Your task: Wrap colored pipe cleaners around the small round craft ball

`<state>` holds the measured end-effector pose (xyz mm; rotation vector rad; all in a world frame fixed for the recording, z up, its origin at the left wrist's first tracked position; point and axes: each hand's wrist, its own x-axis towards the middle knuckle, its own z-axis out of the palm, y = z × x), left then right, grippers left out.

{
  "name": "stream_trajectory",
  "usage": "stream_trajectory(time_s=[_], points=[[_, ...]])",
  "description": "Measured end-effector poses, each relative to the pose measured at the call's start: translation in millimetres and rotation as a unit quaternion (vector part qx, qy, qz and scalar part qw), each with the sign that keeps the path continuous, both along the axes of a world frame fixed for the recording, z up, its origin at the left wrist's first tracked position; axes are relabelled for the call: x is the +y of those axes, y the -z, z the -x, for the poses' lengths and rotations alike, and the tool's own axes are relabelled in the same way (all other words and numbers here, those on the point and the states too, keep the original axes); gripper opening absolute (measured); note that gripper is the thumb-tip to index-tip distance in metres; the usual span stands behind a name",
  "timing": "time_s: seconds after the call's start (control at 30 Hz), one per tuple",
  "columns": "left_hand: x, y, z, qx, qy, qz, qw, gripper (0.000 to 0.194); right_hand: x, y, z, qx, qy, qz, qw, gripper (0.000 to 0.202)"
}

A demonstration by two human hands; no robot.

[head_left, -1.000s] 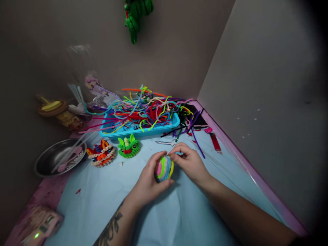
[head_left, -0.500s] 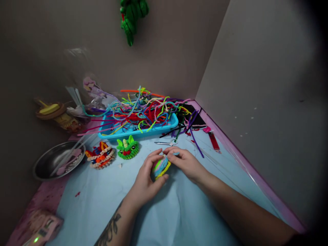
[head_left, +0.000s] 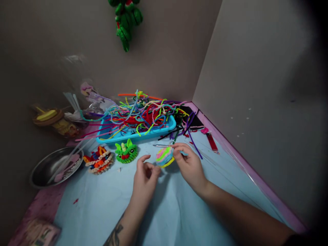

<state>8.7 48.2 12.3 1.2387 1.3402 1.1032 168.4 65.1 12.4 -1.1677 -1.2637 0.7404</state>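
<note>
A striped pipe-cleaner piece (head_left: 164, 156), rounded, in pink, green, light blue and yellow, is held up between my hands above the table. My right hand (head_left: 191, 167) pinches its right edge with thumb and fingertips. At its lower left edge, the thumb and a curled finger of my left hand (head_left: 145, 177) close together, while the index finger arches away from it. Just behind lies a pair of scissors (head_left: 161, 146), its handles partly hidden by my right hand. To the left sit a green pipe-cleaner animal head (head_left: 126, 152) and an orange, blue and cream one (head_left: 99, 160).
A blue tray (head_left: 135, 137) heaped with coloured pipe cleaners (head_left: 143, 116) stands at the back. A metal bowl (head_left: 41, 171) is at the left, a pink device (head_left: 42, 232) at the near left. A red strip (head_left: 212, 142) lies at the right, near the wall (head_left: 251, 85).
My left hand has moved from around the striped piece to its lower left edge, uncovering more of it. The piece shows its striped face more fully. The view has shifted slightly.
</note>
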Motion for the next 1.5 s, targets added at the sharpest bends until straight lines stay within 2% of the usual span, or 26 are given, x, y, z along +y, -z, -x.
stream_trajectory(time_s=[0.03,0.1,0.2,0.33,0.6,0.73,0.83,0.93,1.03,1.1,1.27,1.37,1.5], points=[[-1,-2.7,-3,-0.077,0.024,0.073,0.994,0.05,-1,0.0,0,-0.014,0.009,-0.009,1.0,0.018],[-3,-7.9,-8,-0.231,0.036,0.173,0.957,0.059,-5,0.8,1,-0.035,0.021,-0.017,0.999,0.017],[-5,-11.5,-13,-0.37,-0.008,0.187,0.91,0.069,-10,3.7,5,-0.039,0.005,-0.009,0.999,0.014],[-5,-8.5,-16,-0.418,-0.061,0.194,0.885,0.057,-13,9.0,10,-0.039,-0.032,0.012,0.999,0.012],[-2,-3.6,-14,-0.435,-0.094,0.182,0.877,0.052,-9,8.5,14,-0.022,-0.029,0.028,0.999,0.011],[-1,-5.5,-11,-0.413,-0.121,0.179,0.885,0.044,-4,8.0,11,-0.033,-0.004,0.026,0.999,0.011],[1,-8.6,-9,-0.391,-0.139,0.168,0.894,0.031,-1,9.5,9,-0.017,-0.029,0.082,0.996,0.011],[2,-10.6,-7,-0.385,-0.141,0.161,0.898,0.03,1,10.7,6,-0.021,-0.07,0.113,0.991,0.009],[3,-10.1,-4,-0.386,-0.117,0.153,0.902,0.037,2,10.1,3,-0.109,-0.079,0.075,0.988,0.006],[3,-8.6,-3,-0.376,-0.104,0.137,0.91,0.043,3,8.9,-1,-0.189,-0.086,0.028,0.978,0.013],[5,-3.1,-2,-0.32,-0.116,0.104,0.935,0.045,3,7.1,-5,-0.353,-0.122,-0.06,0.926,0.021],[5,0.1,-1,-0.279,-0.115,0.091,0.949,0.045,2,6.6,-4,-0.393,-0.108,-0.06,0.911,0.02],[5,2.4,0,-0.256,-0.107,0.087,0.957,0.047,1,6.7,-5,-0.403,-0.091,-0.065,0.909,0.02]])
